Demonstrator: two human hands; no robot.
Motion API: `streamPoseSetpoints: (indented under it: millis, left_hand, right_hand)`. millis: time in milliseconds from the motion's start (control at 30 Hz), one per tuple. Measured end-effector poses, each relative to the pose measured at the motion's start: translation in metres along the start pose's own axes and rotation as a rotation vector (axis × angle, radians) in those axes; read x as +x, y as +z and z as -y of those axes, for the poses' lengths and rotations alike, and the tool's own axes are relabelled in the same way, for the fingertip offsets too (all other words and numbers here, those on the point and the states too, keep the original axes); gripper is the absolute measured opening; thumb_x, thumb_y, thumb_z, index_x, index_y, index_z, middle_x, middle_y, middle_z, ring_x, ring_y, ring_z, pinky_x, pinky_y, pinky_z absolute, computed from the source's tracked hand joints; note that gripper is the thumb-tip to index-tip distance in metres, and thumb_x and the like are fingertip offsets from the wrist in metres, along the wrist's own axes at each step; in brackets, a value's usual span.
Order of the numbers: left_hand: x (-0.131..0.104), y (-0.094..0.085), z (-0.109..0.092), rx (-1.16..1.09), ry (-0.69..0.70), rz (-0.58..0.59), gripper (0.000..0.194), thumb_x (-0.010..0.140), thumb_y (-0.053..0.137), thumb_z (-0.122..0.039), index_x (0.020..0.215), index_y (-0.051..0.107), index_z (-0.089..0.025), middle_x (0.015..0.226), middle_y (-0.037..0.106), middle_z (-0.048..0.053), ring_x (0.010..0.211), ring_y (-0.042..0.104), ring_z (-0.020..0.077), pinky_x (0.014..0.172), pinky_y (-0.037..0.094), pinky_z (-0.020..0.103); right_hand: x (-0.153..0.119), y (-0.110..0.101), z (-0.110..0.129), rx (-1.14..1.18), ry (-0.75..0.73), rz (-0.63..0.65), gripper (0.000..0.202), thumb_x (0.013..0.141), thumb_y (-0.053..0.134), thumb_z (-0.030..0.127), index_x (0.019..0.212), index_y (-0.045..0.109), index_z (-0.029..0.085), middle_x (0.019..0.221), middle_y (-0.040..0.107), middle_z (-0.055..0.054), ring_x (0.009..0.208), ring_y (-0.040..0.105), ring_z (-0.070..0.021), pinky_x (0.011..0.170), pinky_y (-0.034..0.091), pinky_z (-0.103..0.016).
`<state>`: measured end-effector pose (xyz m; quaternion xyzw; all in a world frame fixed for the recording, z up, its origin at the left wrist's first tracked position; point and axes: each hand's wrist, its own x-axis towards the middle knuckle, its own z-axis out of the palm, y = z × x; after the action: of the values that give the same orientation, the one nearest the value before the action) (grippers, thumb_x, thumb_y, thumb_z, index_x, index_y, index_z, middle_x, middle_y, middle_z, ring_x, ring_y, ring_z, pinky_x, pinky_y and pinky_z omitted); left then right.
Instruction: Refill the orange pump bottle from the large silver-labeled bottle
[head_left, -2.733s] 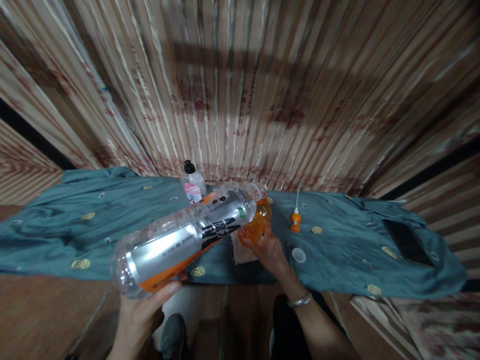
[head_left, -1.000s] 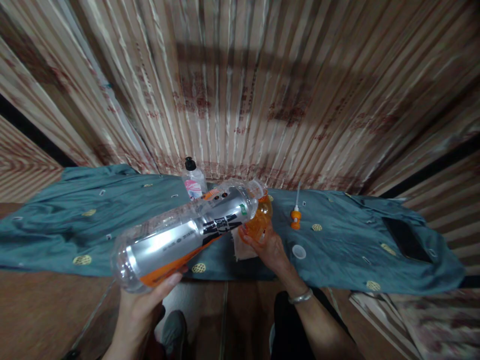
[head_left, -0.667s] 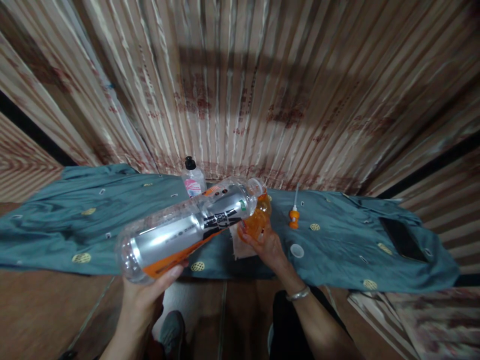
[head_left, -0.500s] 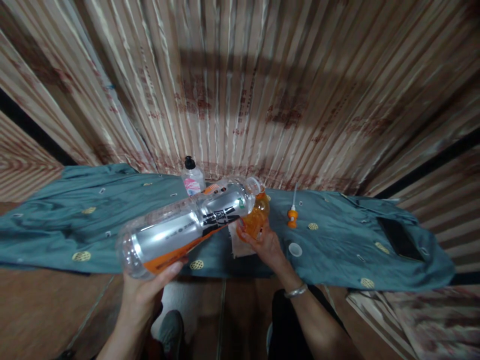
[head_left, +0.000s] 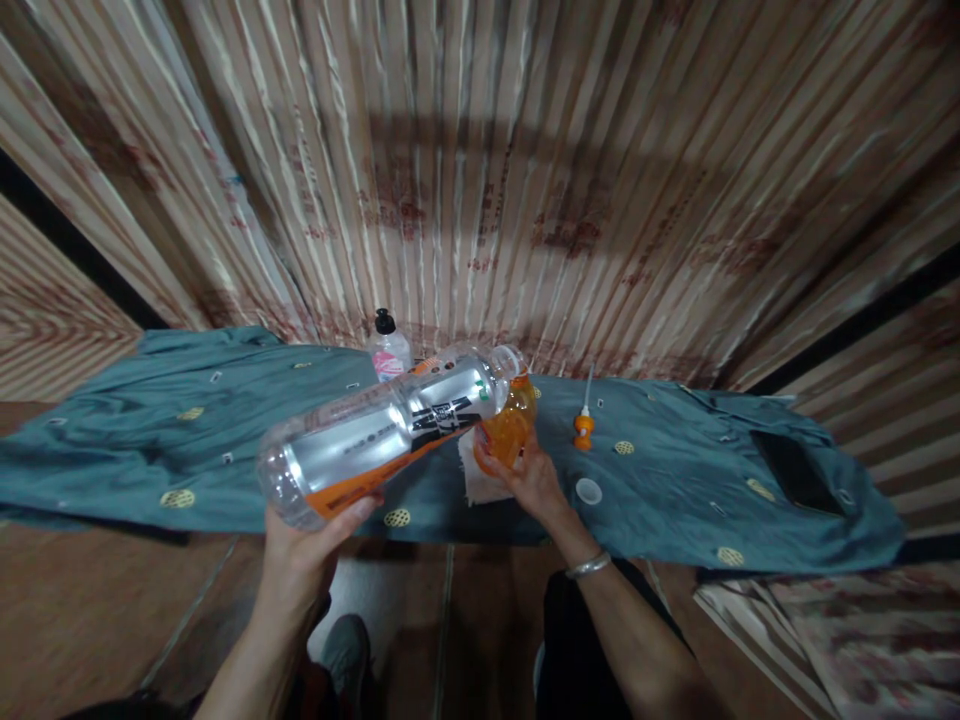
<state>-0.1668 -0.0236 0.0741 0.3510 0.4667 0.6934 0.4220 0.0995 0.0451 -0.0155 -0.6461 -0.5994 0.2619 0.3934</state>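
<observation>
**Clear bottle tipped to the neck of an orange one**

A large clear bottle (head_left: 375,440) with a silver label is gripped near its base by the left hand (head_left: 311,545), which is closed only as far as the wide body allows, the thumb laid along the near side. It is slanted up and away from that hand, its uncapped mouth brought to the top of a small orange bottle (head_left: 511,432). The latter is clasped by the right hand (head_left: 534,482), the fingers curled around its side, and is held just beyond the wrist's line, above a pale cloth (head_left: 480,485).

A pour appears to be under way (no stream can be made out), so the opening and lining up are judged done. How much has been passed over cannot be told. The orange pump head (head_left: 583,430) is not yet fitted; it is left on the table (head_left: 675,500), to the right of the orange bottle, with a small white cap (head_left: 589,491) nearer the right wrist.
</observation>
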Motion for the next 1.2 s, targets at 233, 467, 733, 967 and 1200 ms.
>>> streamPoseSetpoints:
  millis: [233, 467, 733, 967, 1200]
  left_hand:
    - [-0.001, 0.001, 0.002, -0.015, 0.013, 0.030, 0.061, 0.048, 0.103, -0.027, 0.105, 0.081, -0.021, 0.081, 0.083, 0.000, 0.071, 0.078, 0.0222, 0.062, 0.066, 0.027]
    - [-0.001, 0.003, 0.002, -0.018, -0.006, 0.047, 0.071, 0.047, 0.103, -0.028, 0.114, 0.080, -0.021, 0.087, 0.084, 0.002, 0.070, 0.076, 0.0214, 0.062, 0.065, 0.028]
    - [-0.005, 0.007, 0.002, -0.028, -0.019, 0.042, 0.063, 0.049, 0.102, -0.026, 0.108, 0.079, -0.020, 0.090, 0.083, 0.003, 0.075, 0.076, 0.0252, 0.063, 0.065, 0.033]
    - [-0.013, 0.015, -0.003, -0.056, -0.005, 0.003, 0.062, 0.052, 0.102, -0.026, 0.109, 0.079, -0.022, 0.090, 0.083, 0.002, 0.075, 0.076, 0.0234, 0.062, 0.063, 0.030]
    - [-0.004, 0.009, 0.001, -0.023, -0.017, 0.031, 0.071, 0.044, 0.103, -0.028, 0.110, 0.078, -0.018, 0.086, 0.082, 0.004, 0.073, 0.076, 0.0251, 0.061, 0.065, 0.032]
  right_hand:
    - [0.003, 0.002, -0.003, -0.037, 0.005, -0.011, 0.070, 0.082, 0.084, 0.041, 0.144, 0.058, 0.021, 0.121, 0.083, -0.011, 0.112, 0.081, -0.0339, 0.100, 0.063, -0.049]
    - [0.004, 0.000, -0.002, -0.094, -0.004, 0.004, 0.065, 0.085, 0.081, 0.048, 0.139, 0.059, 0.020, 0.112, 0.084, -0.010, 0.104, 0.082, -0.0336, 0.093, 0.065, -0.047]
    - [0.004, -0.002, 0.001, -0.094, 0.003, 0.009, 0.069, 0.083, 0.082, 0.044, 0.142, 0.056, 0.018, 0.119, 0.083, -0.013, 0.111, 0.081, -0.0346, 0.096, 0.064, -0.046]
    - [0.005, -0.002, -0.003, -0.100, -0.010, 0.015, 0.065, 0.083, 0.082, 0.044, 0.139, 0.059, 0.019, 0.115, 0.084, -0.012, 0.106, 0.083, -0.0341, 0.093, 0.064, -0.045]
    - [0.006, -0.001, -0.004, -0.130, 0.005, 0.011, 0.067, 0.084, 0.083, 0.043, 0.142, 0.058, 0.020, 0.113, 0.084, -0.011, 0.105, 0.083, -0.0348, 0.091, 0.064, -0.044]
